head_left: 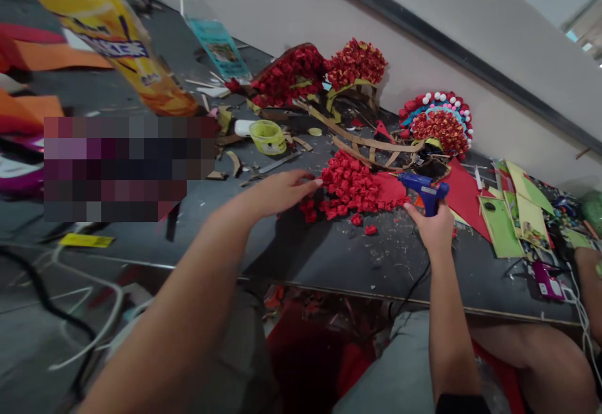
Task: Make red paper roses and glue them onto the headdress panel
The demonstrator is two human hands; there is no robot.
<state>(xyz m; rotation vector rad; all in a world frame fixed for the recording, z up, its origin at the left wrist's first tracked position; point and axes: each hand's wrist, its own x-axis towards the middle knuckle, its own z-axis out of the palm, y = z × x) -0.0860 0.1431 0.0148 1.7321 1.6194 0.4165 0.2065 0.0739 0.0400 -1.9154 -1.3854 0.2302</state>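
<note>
A blue glue gun (422, 189) is gripped in my right hand (437, 229), its nozzle pointing left above a piece of red sheet (394, 189). Many small crumpled red paper flowers (350, 182) lie bunched in front of me, partly over that sheet. My left hand (286, 189) reaches to the left edge of the bunch, palm down. Its fingers are stretched out, with the fingertips at the flowers; I cannot tell whether they touch. A few loose red flowers (371, 230) lie nearer the table's front edge.
Behind stand red-flowered pieces (357, 63) and a beaded fan shape (439, 122). A clear bottle (216, 41), a yellow bag (113, 44) and a yellow-green tape roll (268, 137) are left of centre. Green sheets (501, 226) and a purple box (547, 281) lie right, near another person's arm.
</note>
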